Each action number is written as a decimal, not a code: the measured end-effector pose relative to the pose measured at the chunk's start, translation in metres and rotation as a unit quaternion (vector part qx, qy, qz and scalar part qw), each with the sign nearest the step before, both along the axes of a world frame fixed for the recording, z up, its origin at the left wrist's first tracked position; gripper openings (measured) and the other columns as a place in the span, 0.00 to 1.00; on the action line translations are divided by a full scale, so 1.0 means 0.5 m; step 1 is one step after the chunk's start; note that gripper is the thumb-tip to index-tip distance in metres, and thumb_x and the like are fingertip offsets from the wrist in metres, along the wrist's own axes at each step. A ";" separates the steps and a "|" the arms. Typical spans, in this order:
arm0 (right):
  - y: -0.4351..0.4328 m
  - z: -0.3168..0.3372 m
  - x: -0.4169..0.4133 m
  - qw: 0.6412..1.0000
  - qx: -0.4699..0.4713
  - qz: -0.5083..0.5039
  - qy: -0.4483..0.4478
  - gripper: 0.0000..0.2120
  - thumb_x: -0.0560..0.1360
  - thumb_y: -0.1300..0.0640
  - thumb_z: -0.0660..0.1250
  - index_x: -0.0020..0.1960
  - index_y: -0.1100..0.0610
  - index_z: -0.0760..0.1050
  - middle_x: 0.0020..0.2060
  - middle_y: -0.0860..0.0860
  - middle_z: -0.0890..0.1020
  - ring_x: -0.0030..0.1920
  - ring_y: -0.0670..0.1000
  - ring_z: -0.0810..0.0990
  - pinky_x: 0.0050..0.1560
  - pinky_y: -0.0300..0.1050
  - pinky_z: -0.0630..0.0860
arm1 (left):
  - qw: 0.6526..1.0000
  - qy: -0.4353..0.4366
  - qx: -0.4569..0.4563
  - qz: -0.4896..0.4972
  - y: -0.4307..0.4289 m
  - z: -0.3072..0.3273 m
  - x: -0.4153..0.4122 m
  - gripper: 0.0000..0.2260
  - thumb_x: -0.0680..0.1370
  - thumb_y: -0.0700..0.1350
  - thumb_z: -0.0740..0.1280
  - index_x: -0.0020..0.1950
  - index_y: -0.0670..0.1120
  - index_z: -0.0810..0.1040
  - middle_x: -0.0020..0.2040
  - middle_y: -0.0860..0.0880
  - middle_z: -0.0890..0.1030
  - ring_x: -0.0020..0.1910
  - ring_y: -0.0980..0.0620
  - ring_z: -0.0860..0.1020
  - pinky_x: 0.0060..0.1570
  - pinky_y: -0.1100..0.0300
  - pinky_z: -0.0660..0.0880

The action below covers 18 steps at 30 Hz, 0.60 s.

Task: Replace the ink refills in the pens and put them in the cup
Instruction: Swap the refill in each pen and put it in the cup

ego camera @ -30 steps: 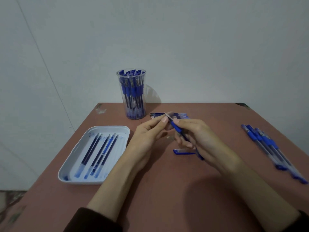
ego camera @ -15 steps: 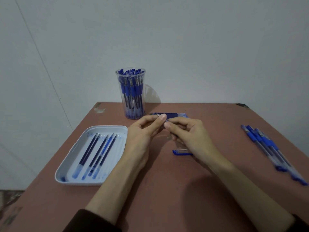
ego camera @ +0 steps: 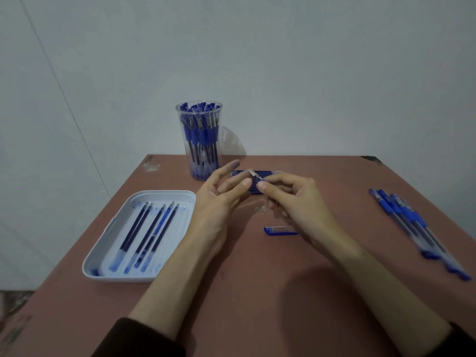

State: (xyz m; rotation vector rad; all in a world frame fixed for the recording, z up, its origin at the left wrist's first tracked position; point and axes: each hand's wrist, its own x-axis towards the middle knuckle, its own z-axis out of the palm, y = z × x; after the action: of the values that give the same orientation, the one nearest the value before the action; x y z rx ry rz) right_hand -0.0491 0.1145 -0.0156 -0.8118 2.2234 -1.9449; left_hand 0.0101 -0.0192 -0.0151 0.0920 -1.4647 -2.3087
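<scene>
My right hand (ego camera: 293, 199) grips a blue pen (ego camera: 256, 176) whose metal tip sticks out up and to the left past my thumb. My left hand (ego camera: 219, 199) hovers just left of that tip with its fingers spread and holds nothing. A blue pen cap (ego camera: 279, 231) lies on the table below my right hand. Behind the hands lies a bundle of blue refills (ego camera: 265, 173). The clear cup (ego camera: 199, 140), packed with several blue pens, stands at the back of the table.
A white tray (ego camera: 110, 253) at the left holds several used refills (ego camera: 148, 235). Several capped blue pens (ego camera: 417, 230) lie in a row near the table's right edge. Small scraps (ego camera: 260, 208) lie between the hands. The brown table (ego camera: 257, 292) ends at a pale wall.
My left hand has let go of the pen tip and spread its fingers. The pen's tip has come back into view in my right hand.
</scene>
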 end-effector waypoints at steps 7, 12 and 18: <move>0.002 -0.011 -0.008 0.993 0.056 -0.031 0.097 0.01 0.72 0.52 0.73 0.41 0.47 0.82 0.25 0.48 0.75 0.29 0.47 0.74 0.35 0.45 0.72 | 0.998 -0.021 -0.057 0.030 0.002 -0.005 0.001 0.12 0.74 0.35 0.69 0.56 0.44 0.80 0.40 0.49 0.84 0.41 0.57 0.82 0.42 0.67 0.77; 0.013 -0.006 -0.007 0.968 0.129 -0.066 0.207 0.02 0.71 0.51 0.73 0.43 0.47 0.81 0.28 0.43 0.78 0.30 0.43 0.74 0.34 0.36 0.69 | 0.992 -0.061 -0.093 0.057 0.002 -0.014 -0.002 0.03 0.73 0.41 0.71 0.45 0.47 0.83 0.43 0.49 0.84 0.47 0.53 0.81 0.46 0.65 0.76; 0.020 -0.003 -0.009 0.947 0.169 -0.092 0.255 0.04 0.70 0.47 0.72 0.44 0.43 0.80 0.33 0.40 0.80 0.34 0.43 0.77 0.39 0.44 0.74 | 0.986 -0.076 -0.124 0.085 0.008 -0.017 -0.004 0.07 0.74 0.45 0.71 0.45 0.43 0.82 0.40 0.46 0.82 0.40 0.56 0.80 0.43 0.64 0.77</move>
State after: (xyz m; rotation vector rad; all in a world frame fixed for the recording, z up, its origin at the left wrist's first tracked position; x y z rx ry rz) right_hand -0.0537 0.1246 -0.0169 -1.1923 2.9115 -1.4558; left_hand 0.0084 -0.0151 -0.0236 0.3153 -1.7364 -2.0047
